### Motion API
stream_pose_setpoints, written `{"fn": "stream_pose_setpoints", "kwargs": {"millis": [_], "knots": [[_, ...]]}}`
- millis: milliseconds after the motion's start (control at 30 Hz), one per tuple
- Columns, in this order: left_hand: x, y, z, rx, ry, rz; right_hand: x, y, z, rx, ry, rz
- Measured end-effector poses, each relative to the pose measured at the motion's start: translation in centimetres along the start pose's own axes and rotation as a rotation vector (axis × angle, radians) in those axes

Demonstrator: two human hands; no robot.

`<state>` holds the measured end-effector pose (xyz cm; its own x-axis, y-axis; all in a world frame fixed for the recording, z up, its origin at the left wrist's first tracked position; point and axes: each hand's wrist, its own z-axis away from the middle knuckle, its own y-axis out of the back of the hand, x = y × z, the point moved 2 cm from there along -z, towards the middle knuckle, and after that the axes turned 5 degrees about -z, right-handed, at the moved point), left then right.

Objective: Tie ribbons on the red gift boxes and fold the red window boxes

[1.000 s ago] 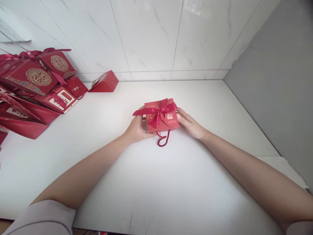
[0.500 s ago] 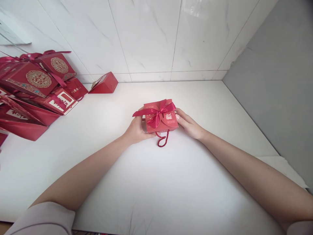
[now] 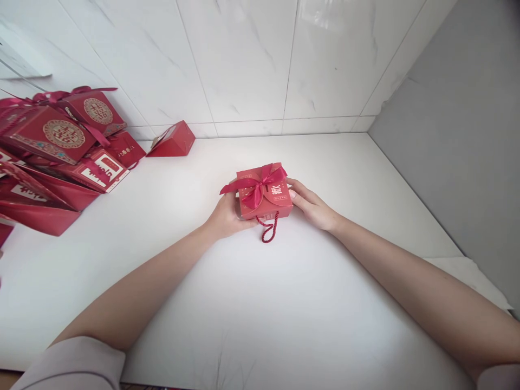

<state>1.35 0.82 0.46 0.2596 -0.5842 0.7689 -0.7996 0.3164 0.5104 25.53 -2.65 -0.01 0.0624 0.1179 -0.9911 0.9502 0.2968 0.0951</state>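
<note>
A small red gift box with white printed characters is between my hands over the middle of the white table. A dark pink satin ribbon is tied in a bow across its top, one tail reaching left. From the near side hangs a twisted red cord handle in a loop. My left hand grips the box at its left end, some fingers hidden beneath or behind it. Against the right end rest the thumb and fingers of my right hand, holding that side.
Several red gift boxes with ribbons are piled at the left. A single red box lies near the tiled wall. A grey panel borders the white table on the right, where a white sheet lies.
The gift box has shifted slightly left and tipped so that more of its near side shows. Both hands stay at its ends.
</note>
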Motion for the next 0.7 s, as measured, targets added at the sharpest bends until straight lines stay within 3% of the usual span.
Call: {"fn": "stream_pose_setpoints", "kwargs": {"millis": [267, 700], "knots": [[1.08, 0.11, -0.54, -0.001, 0.010, -0.008, 0.03, -0.07, -0.06, 0.017, -0.023, 0.009], [0.52, 0.07, -0.44, -0.015, 0.030, -0.027, 0.04, -0.09, -0.03, 0.022, -0.025, 0.014]]}}
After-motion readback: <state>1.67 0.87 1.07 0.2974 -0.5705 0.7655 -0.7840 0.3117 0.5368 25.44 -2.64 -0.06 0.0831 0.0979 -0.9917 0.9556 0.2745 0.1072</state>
